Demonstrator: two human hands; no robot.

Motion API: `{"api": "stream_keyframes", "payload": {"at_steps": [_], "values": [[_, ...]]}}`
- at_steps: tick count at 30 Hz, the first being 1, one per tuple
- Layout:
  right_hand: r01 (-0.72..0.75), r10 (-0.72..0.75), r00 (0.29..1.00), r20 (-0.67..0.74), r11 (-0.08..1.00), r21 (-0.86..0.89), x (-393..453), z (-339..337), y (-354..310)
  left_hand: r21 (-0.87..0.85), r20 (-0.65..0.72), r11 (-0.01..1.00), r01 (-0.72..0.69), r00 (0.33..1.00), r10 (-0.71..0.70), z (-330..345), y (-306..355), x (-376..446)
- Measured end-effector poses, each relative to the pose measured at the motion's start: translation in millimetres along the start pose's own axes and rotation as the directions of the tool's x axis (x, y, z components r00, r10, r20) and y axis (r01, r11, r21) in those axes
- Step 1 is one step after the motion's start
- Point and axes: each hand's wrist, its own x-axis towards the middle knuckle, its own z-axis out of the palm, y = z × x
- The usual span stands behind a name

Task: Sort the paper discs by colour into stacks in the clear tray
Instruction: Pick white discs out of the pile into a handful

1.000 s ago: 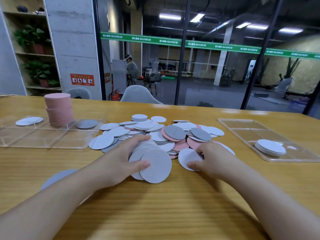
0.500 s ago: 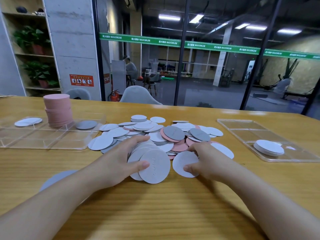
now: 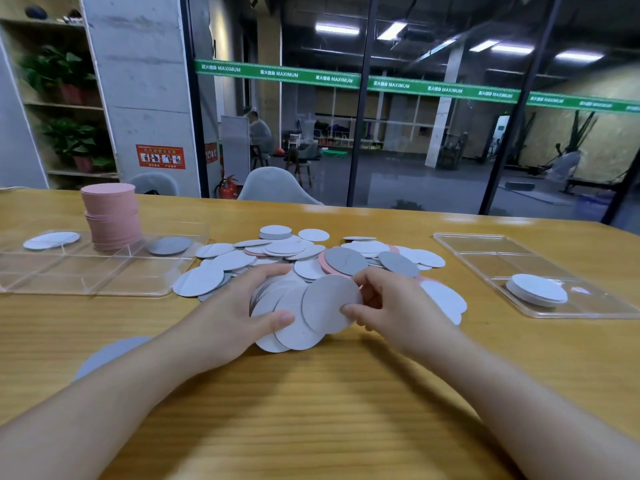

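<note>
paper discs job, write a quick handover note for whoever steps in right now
Left hand grips a fanned bunch of white discs above the table.
Right hand pinches one white disc against that bunch.
Left tray: tall pink stack, a few white discs, one grey disc.
Right tray: small white stack.
Done: most pinks look stacked.
Left: the mixed pile mid-table, mostly white with some grey and pink, plus a grey disc under the left forearm.
</note>
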Motion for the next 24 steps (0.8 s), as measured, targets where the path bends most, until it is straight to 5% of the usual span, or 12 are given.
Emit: {"api": "stream_keyframes", "payload": {"at_steps": [13, 20, 24], "values": [[0.086, -0.108, 0.992, -0.071, 0.962, -0.26, -5.1, 17.7, -11.5, 0.06, -0.022, 0.994, -0.093, 0.995, 0.095, 3.5, 7.9, -4.7], [0.027, 0.014, 0.937, 0.349, 0.993, -0.113, -13.1, 27.2, -17.9, 0.07, 0.115, 0.992, -0.104, 0.989, 0.095, 19.4, 12.8, -3.9], [0.078, -0.016, 0.935, 0.354, 0.984, -0.159, -15.5, 18.9, -20.3, 0.052, 0.133, 0.996, -0.074, 0.989, 0.066, 20.2, 14.6, -2.9]]}}
